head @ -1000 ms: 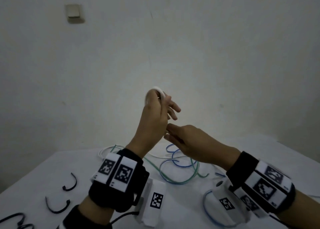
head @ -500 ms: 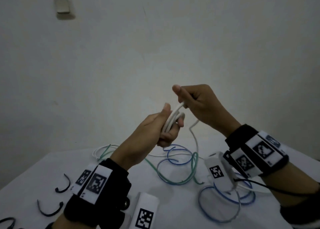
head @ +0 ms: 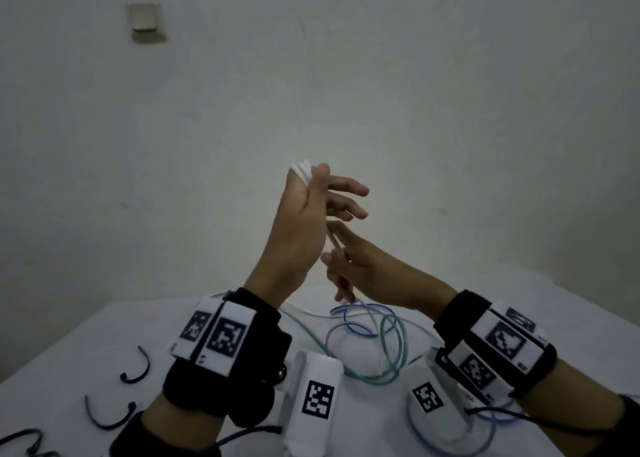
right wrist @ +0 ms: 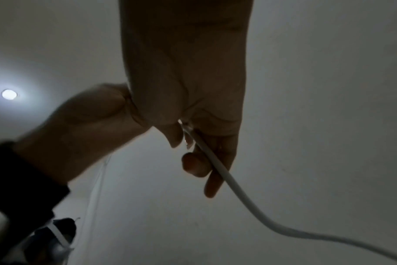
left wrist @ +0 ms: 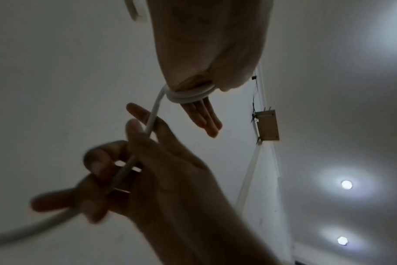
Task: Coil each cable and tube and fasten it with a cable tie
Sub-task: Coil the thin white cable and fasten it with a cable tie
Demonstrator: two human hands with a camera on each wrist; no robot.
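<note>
1. The left hand point(head: 304, 221) is raised upright above the counter point(head: 86, 346), back toward the head camera, fingers point(head: 346, 188) straight and spread to the right.
2. Several turns of the white cable point(head: 302, 172) are looped around that hand, showing over the web beside the thumb; the left wrist view shows the loops point(left wrist: 188, 95) wrapped across the base of the fingers.
3. The palm side of the left hand is hidden in the head view, and how many turns there are is hard to count.
4. The right hand point(head: 363, 269) sits lower and just right of the left, fingers curled loosely around the cable's free run, which passes through them and hangs down to the counter.
5. In the right wrist view the cable point(right wrist: 215, 165) runs along the right fingers and trails off right; that picture is dim and blurred.
6. Black cable ties point(head: 136, 370) lie on the counter at far left; blue and green cables point(head: 384, 339) lie tangled below the hands.
</note>
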